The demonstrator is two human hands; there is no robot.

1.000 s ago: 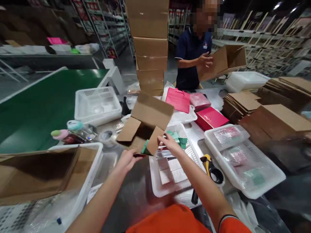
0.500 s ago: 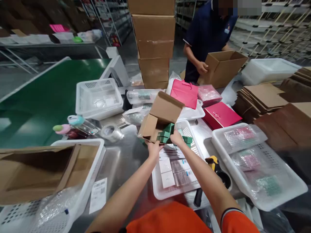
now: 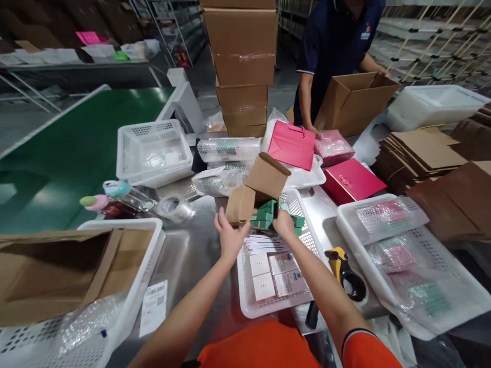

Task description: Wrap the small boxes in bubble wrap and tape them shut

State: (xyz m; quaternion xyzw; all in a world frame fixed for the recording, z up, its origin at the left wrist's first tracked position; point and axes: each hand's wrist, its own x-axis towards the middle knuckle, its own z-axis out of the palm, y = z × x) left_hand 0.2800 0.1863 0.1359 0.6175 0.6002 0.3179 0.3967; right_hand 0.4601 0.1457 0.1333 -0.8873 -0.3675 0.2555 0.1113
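Note:
A small open cardboard box (image 3: 267, 176) is tilted over the white basket (image 3: 244, 301), flaps up, with several green boxes (image 3: 265, 214) inside. My right hand (image 3: 284, 223) is closed at its right side, fingers curled over the edge; their tips are partly hidden. My left hand (image 3: 230, 239) is at the lower left, fingers spread beside the left flap and the thumb near the lower corner. Under my hands, the basket holds white cartons (image 3: 263, 286), a stack of white envelope-like pieces (image 3: 264, 244) and more green boxes by my right wrist.
A yellow and black tape dispenser (image 3: 345, 273) lies right of the basket, before another basket (image 3: 433, 327) of bubble-wrapped items. Clear tape (image 3: 174, 208) and bottles (image 3: 126, 194) lie left. A co-worker (image 3: 337, 51) stands across with a large carton (image 3: 355, 102). Pink bag (image 3: 292, 144) behind.
My left hand has moved off the box's lower edge to the left and its fingers have spread. The co-worker's one hand has reached down to the pink wrapped package.

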